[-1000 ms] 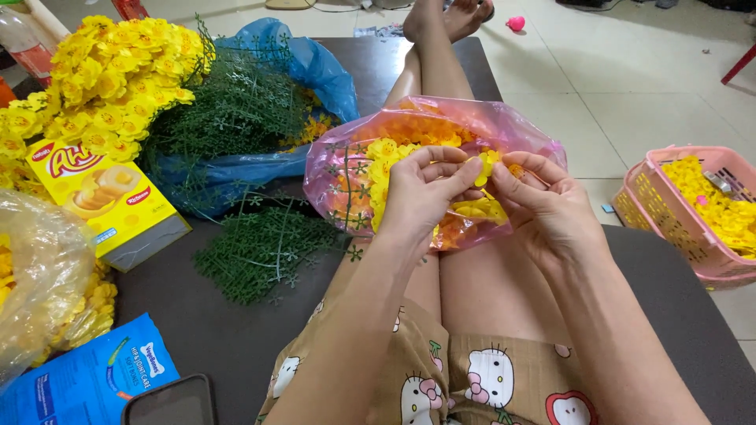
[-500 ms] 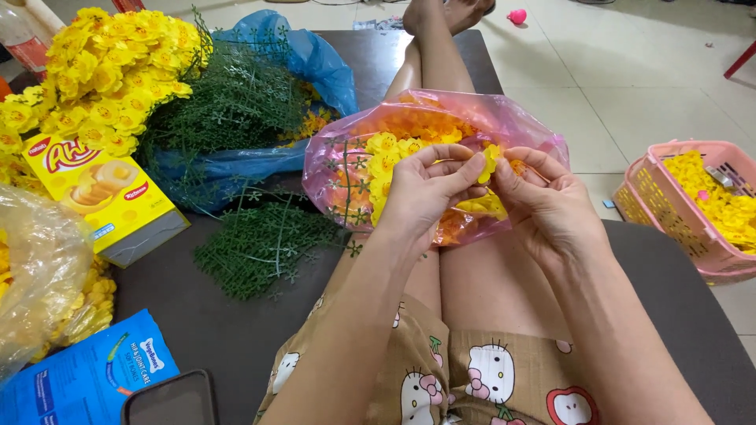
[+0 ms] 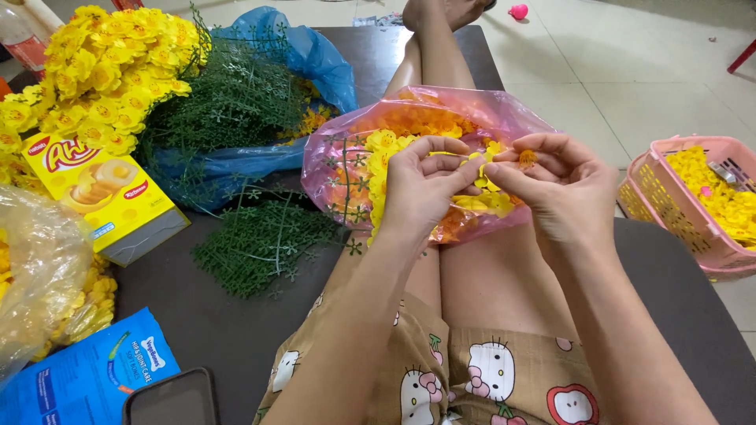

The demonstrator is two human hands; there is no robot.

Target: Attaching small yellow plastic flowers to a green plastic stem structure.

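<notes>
Both hands meet over the pink plastic bag (image 3: 346,157) of yellow and orange petals that rests on the person's legs: the left hand (image 3: 421,193) has its fingers pinched shut on a small yellow flower piece (image 3: 471,160), and the right hand (image 3: 563,189), just beside it and touching at the fingertips, pinches a small orange flower piece (image 3: 526,157). To the left on the dark surface (image 3: 213,330) lie loose green plastic sprigs (image 3: 260,244), a heap of finished yellow flowers (image 3: 102,63) near the far left corner, and a yellow box (image 3: 102,197). A pink basket (image 3: 677,212) of yellow petals stands on the floor beyond the right edge.
</notes>
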